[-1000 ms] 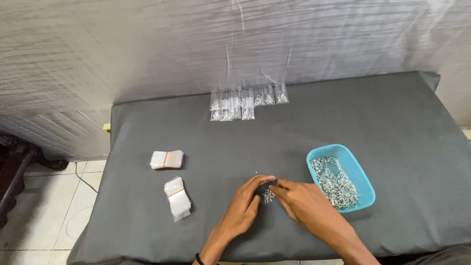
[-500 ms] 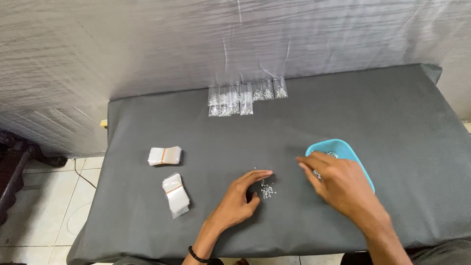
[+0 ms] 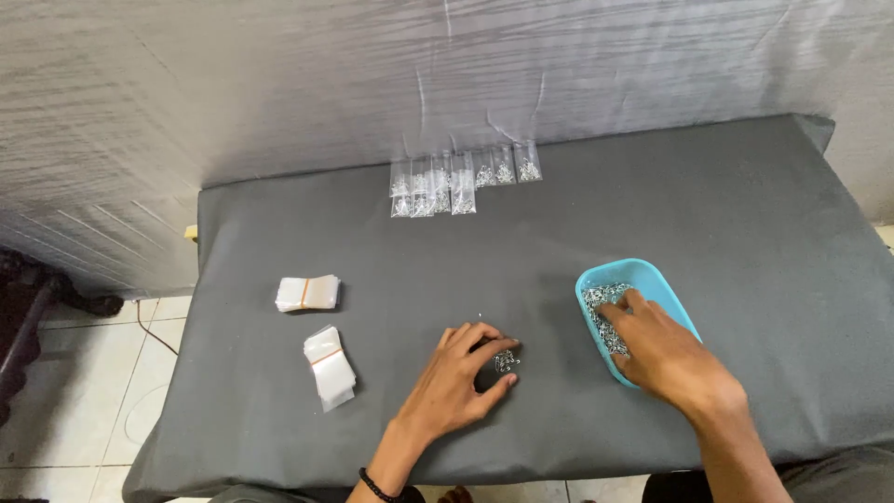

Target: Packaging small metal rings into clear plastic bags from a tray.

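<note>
Right hand (image 3: 663, 356): fingers dipped into the turquoise tray (image 3: 672, 291) near the desk's right front edge, curled among small silvery metal parts (image 3: 601, 307); whether the grip has closed on any of them cannot be told, the fingertips being buried. Left hand (image 3: 461, 374): fingers loosely spread and arched over a small heap of the same parts (image 3: 507, 360) lying on the grey-covered desk (image 3: 726, 196) near the middle of its front edge (thumb and forefinger touch the heap, but nothing is lifted or clearly pinched).

The parts look tiny, bright and tangled. They are judged light, hard and slippery, apt to scatter, and best taken in a fingertip pinch or scooped several together.

Toward the left front corner lie two banded stacks of clear empty bags (image 3: 308, 292), one nearer the front edge (image 3: 329, 367). Along the back edge stands a row of filled clear bags (image 3: 463, 177), against the draped grey sheet (image 3: 279, 84).
</note>
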